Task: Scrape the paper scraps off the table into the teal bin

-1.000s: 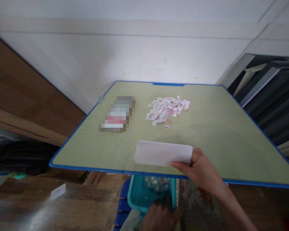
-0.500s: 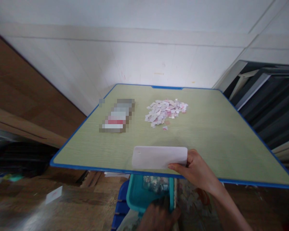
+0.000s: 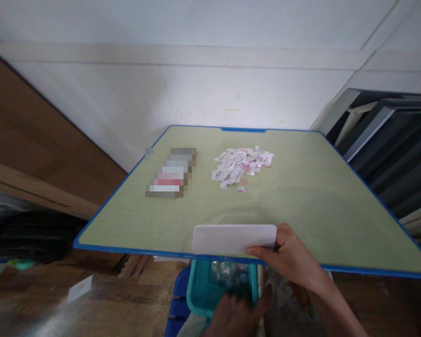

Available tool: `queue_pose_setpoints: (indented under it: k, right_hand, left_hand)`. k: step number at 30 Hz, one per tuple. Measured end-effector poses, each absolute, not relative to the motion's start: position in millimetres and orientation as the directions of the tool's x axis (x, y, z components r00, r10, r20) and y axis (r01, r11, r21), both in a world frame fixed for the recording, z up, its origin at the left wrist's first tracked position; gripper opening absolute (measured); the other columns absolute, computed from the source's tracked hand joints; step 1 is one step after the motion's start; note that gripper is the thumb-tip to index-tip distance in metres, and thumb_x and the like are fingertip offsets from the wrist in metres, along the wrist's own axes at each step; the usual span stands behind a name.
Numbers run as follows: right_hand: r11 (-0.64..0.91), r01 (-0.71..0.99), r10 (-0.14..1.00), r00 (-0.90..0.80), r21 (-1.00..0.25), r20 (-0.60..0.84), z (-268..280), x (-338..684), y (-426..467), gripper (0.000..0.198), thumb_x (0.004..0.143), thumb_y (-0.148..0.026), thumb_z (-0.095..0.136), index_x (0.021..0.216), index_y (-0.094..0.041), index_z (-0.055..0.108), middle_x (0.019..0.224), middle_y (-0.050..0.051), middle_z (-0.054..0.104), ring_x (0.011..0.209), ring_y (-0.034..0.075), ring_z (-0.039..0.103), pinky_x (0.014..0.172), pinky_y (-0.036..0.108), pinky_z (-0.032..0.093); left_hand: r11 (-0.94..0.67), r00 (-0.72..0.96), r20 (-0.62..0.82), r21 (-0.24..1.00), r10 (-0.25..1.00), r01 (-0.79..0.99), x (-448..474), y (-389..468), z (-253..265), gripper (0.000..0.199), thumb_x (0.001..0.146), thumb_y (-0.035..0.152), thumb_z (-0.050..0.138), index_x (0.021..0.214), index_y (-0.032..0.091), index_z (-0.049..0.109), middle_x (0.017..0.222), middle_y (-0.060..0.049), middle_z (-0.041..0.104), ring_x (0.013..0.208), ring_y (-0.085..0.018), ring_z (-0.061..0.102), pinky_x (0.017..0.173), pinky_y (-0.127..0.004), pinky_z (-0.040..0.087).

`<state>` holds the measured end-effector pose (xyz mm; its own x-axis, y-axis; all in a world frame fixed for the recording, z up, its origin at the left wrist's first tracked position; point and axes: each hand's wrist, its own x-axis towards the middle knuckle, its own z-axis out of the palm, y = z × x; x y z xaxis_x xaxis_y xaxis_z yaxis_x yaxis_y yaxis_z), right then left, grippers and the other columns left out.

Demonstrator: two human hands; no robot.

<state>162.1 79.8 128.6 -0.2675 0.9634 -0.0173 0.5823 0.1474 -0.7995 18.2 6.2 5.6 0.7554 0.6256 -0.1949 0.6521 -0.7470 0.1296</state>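
Observation:
My right hand (image 3: 291,257) is closed on the right end of a flat white rectangular card (image 3: 228,239) with rounded corners, thumb on the near face. The card is tilted up at the near edge of the pale green table (image 3: 323,201). Lower down, my left hand (image 3: 233,316) reaches over the near part of a teal plastic basin (image 3: 199,295). Its thumb points out to the right, while its fingers are dark and smeared. Clear, shiny small items (image 3: 228,271) lie in the basin. A heap of torn white and pink paper scraps (image 3: 238,164) sits beyond the card.
A blurred-out oblong item (image 3: 171,171) lies on the table's left side. A blue stool (image 3: 178,304) stands beside the basin. Dark panels (image 3: 389,131) lean at the right, and a white wall (image 3: 203,93) rises behind. A white paper (image 3: 80,289) is on the floor.
The white card has come slightly nearer and tipped further, showing less of its face. My left hand has shifted a little right over the basin. The scrap heap looks the same.

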Motion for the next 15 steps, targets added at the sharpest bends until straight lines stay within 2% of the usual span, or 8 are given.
queue_pose_setpoints:
  k: [4, 11, 15]
  right_hand:
    - [0.150, 0.575, 0.961, -0.276, -0.805, -0.018, 128.1, 163.2, 78.5, 0.025, 0.069, -0.034, 0.051, 0.059, -0.013, 0.061, 0.052, -0.001, 0.053, 0.047, 0.007, 0.044, 0.043, 0.017, 0.032]
    - [0.138, 0.569, 0.951, -0.304, -0.811, -0.051, 130.5, 164.3, 77.7, 0.023, 0.070, -0.036, 0.052, 0.068, -0.017, 0.065, 0.059, -0.001, 0.061, 0.054, 0.010, 0.051, 0.050, 0.019, 0.037]
    - [0.155, 0.517, 0.934, -0.354, -0.841, -0.045, 134.0, 163.6, 78.7, 0.022, 0.071, -0.033, 0.051, 0.071, -0.017, 0.065, 0.062, -0.001, 0.063, 0.054, 0.010, 0.053, 0.051, 0.019, 0.038]
  left_hand:
    - [-0.754, 0.769, -0.172, 0.152, 0.616, 0.639, 16.4, 6.7, 2.9, 0.071, 0.074, 0.015, 0.044, 0.128, 0.027, 0.001, 0.062, -0.001, 0.056, 0.047, -0.020, 0.054, 0.040, -0.028, 0.043]
    - [-0.762, 0.784, -0.179, 0.186, 0.594, 0.620, 13.4, 10.3, 7.3, 0.058, 0.077, 0.020, 0.042, 0.127, 0.028, 0.013, 0.066, -0.002, 0.057, 0.052, -0.020, 0.054, 0.045, -0.030, 0.044]
    - [-0.765, 0.791, -0.191, 0.201, 0.581, 0.611, 13.4, 11.3, 6.9, 0.059, 0.077, 0.020, 0.041, 0.127, 0.026, 0.010, 0.067, -0.003, 0.058, 0.053, -0.021, 0.055, 0.046, -0.031, 0.044]
